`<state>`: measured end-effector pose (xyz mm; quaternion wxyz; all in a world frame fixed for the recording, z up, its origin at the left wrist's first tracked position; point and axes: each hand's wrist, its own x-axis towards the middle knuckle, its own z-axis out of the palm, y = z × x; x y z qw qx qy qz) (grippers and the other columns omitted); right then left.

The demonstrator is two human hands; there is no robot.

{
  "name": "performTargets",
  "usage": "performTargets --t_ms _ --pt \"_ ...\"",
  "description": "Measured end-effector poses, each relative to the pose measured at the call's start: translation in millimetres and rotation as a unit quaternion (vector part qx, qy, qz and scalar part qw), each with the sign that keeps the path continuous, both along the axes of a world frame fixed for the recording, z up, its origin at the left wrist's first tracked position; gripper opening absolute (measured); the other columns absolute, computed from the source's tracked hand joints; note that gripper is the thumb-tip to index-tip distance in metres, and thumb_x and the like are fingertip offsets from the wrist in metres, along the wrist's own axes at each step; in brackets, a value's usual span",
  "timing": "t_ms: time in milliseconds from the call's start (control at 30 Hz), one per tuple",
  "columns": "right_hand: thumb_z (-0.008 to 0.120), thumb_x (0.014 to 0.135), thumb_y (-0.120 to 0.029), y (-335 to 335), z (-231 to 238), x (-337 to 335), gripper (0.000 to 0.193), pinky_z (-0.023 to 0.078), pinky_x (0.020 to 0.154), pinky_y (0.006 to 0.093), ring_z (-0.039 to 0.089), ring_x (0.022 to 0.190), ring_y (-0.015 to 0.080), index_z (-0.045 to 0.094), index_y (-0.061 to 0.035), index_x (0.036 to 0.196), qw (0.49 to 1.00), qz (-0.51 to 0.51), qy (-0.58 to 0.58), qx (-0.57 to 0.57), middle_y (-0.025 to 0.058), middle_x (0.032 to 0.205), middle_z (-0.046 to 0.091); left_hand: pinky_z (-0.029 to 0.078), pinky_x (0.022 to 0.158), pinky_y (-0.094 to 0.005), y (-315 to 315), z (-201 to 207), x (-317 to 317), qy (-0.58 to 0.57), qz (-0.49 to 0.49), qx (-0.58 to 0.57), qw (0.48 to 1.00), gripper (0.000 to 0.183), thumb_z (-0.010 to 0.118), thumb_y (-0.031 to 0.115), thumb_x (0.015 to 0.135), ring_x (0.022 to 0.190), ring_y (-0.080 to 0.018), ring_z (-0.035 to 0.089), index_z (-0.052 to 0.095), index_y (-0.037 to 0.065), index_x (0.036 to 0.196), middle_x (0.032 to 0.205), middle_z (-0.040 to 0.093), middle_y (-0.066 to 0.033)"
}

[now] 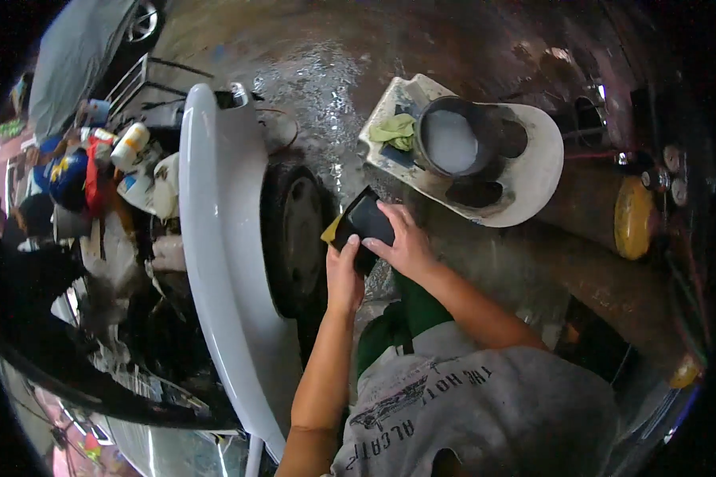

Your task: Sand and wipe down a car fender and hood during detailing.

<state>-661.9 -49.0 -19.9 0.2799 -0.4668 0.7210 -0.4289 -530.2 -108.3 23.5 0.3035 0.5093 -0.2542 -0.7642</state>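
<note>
In front of my body, both hands hold a dark, stiff sheet (371, 220) that looks like sandpaper, with a yellowish corner showing at its left. My left hand (345, 276) grips its lower left side, thumb on top and fingers partly hidden beneath. My right hand (406, 241) pinches the right side, with its thumb near the left thumb and its other fingers along the edge. Just left of my hands is a white car fender (232, 207), and a dark wheel (301, 230) sits under its arch.
Ahead to the right, a worn white plastic chair or stool (537, 187) carries a dark bucket (427, 143) of cloudy liquid and a light green cloth (393, 131). Assorted bottles and bags crowd the left side. A yellow rounded object (635, 218) stands far right. The floor (318, 71) is wet.
</note>
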Motion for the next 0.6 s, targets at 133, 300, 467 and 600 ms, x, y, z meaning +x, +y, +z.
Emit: performTargets --t_ms 133,300,467,600 --pt "0.081 0.078 -0.027 20.7 16.1 51.6 0.071 0.046 0.098 0.0472 0.055 0.111 0.0394 0.049 -0.0007 0.136 0.991 0.083 0.101 -0.034 0.0219 0.122 0.054 0.045 0.103 -0.0344 25.4 19.9 71.0 0.004 0.01 -0.058 0.998 0.049 0.04 0.036 0.109 0.118 -0.0204 0.058 0.05 0.0 0.141 0.129 0.061 -0.0112" --pt "0.081 0.075 -0.024 54.1 48.5 129.8 0.068 0.043 0.098 0.0474 0.052 0.112 0.0392 0.05 0.0016 0.131 0.989 0.129 0.037 -0.062 0.0213 0.117 0.053 0.044 0.102 -0.0321 74.3 37.2 153.0 -0.113 0.028 -0.151 0.982 0.049 0.039 0.038 0.11 0.114 -0.0199 0.059 0.058 -0.001 0.133 0.125 0.063 -0.0122" --pt "0.08 0.075 -0.023 72.7 82.7 205.6 0.07 0.041 0.1 0.0478 0.052 0.112 0.0399 0.049 0.0017 0.133 0.982 0.154 0.072 -0.079 0.0221 0.12 0.054 0.043 0.102 -0.0334 123.8 44.6 246.0 -0.266 0.064 -0.27 0.923 0.047 0.041 0.036 0.11 0.113 -0.0205 0.059 0.061 -0.001 0.13 0.119 0.066 -0.0139" --pt "0.079 0.075 -0.025 94.3 111.6 266.6 0.075 0.04 0.102 0.0506 0.049 0.113 0.0424 0.046 -0.0001 0.138 0.958 0.262 0.065 -0.091 0.0213 0.123 0.052 0.041 0.104 -0.0343 148.8 61.4 294.1 -0.222 0.056 -0.263 0.937 0.048 0.039 0.035 0.11 0.114 -0.0222 0.059 0.06 -0.004 0.129 0.121 0.065 -0.0141"
